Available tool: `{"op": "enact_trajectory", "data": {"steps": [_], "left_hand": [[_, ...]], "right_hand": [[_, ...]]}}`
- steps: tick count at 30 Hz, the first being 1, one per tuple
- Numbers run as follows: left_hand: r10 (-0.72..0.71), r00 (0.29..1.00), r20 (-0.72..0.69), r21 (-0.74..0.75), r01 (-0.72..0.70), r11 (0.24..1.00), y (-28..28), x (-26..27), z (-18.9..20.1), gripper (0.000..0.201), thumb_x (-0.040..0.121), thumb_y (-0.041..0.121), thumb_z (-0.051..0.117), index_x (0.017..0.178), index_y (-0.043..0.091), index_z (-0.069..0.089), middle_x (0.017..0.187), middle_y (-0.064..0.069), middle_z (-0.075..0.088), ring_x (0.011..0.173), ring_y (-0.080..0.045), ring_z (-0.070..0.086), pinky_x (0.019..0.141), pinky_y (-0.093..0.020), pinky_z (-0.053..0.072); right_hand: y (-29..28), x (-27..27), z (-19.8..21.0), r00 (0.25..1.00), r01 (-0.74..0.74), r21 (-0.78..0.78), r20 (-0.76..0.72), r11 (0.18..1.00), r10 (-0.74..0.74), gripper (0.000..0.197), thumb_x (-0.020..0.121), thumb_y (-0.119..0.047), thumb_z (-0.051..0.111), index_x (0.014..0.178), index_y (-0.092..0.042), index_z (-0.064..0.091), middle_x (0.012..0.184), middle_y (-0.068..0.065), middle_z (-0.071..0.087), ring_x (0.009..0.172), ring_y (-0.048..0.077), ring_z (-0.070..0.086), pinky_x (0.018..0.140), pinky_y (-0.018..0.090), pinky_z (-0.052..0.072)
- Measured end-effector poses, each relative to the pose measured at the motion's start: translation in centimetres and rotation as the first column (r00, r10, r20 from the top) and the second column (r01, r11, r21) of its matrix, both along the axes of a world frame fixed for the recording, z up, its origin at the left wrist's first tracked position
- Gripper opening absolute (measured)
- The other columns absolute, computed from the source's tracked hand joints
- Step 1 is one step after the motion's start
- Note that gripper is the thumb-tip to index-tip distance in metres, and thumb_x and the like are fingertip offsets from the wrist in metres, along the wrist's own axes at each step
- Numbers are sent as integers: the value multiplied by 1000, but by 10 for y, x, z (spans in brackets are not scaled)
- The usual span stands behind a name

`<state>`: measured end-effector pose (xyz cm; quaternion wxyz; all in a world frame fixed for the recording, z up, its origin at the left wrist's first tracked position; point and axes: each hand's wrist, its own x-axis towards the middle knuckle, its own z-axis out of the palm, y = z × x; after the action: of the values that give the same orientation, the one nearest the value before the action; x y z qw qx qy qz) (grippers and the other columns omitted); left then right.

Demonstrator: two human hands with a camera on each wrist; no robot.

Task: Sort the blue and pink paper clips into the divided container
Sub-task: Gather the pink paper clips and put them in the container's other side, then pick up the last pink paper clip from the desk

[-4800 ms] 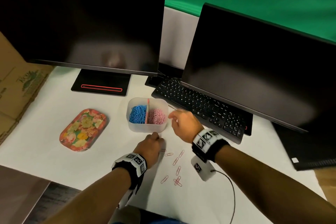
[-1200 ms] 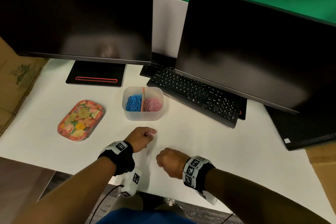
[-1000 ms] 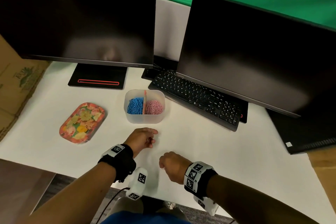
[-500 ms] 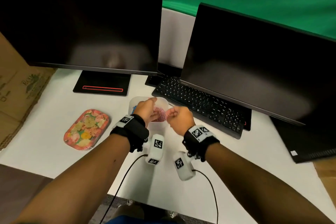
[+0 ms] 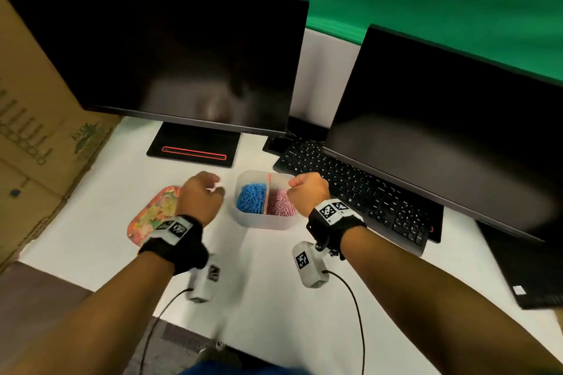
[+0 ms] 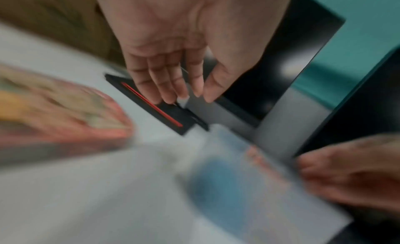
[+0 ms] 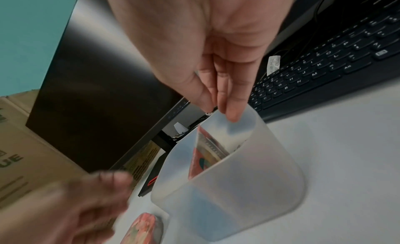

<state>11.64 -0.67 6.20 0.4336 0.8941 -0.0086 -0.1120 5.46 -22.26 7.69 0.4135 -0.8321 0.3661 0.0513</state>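
Note:
A translucent divided container [image 5: 264, 224] stands mid-table, with blue paper clips [image 5: 251, 200] in its left half and pink paper clips [image 5: 279, 207] in its right half, split by a pink divider [image 7: 201, 155]. My left hand [image 5: 217, 187] hovers just left of the container, fingers relaxed and holding nothing; the blurred left wrist view shows the left hand [image 6: 194, 97] empty. My right hand [image 5: 292, 184] is at the container's right far rim. In the right wrist view the right hand [image 7: 218, 112] has straight fingers at the container [image 7: 249, 196] rim, with no clip seen between them.
A floral tray [image 5: 152, 216] lies left of the container, partly under my left wrist. Two dark monitors [image 5: 182, 55] stand behind, with a black keyboard [image 5: 359, 195] right of the container. A cardboard box [image 5: 36, 137] borders the left; a closed laptop [image 5: 530, 271] lies far right.
Both hands came from the near table up to the container. The left hand has since drawn off to the left. The loose pink clips seen earlier are gone from the table.

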Motion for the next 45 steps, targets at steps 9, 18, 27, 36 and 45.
{"op": "enact_trajectory", "data": {"steps": [9,18,27,36,45], "left_hand": [[47,948,-314,677,188,712,101,13,-54,123,37,64,81,135,40,11,132,-12,30,125,-42,32,102,-57,35],[-100,986,-132,414,147,898,77,38,-9,115,53,43,86,144,33,16,136,-14,31,124,-42,34,102,-51,39],[-712,700,-57,423,663,618,-23,41,39,116,48,42,84,142,43,15,128,6,30,120,-23,32,100,-46,42],[-827,527,-198,542,762,356,-53,36,33,112,49,45,81,141,41,18,126,6,36,117,-25,38,95,-43,45],[-836,508,-208,564,761,322,-62,27,26,116,47,47,78,141,45,8,125,7,34,116,-26,36,94,-44,46]], "right_hand": [[-4,-24,-16,993,-24,-86,109,996,33,26,85,-28,64,110,-23,63,120,6,62,104,22,62,84,26,48],[-17,-30,-16,987,70,84,136,994,-81,24,85,-34,63,107,-24,64,105,-1,70,93,19,64,86,28,50],[-15,-23,-10,971,128,370,141,920,-191,35,90,-43,58,109,-14,65,96,7,65,94,27,67,68,36,57],[-9,-29,-24,972,149,316,125,937,-197,30,78,-21,70,107,-15,71,102,8,72,88,23,68,85,42,57],[-9,-33,-28,968,215,232,77,949,-239,21,71,-11,76,62,-27,65,81,8,73,80,27,72,80,40,59]]}}
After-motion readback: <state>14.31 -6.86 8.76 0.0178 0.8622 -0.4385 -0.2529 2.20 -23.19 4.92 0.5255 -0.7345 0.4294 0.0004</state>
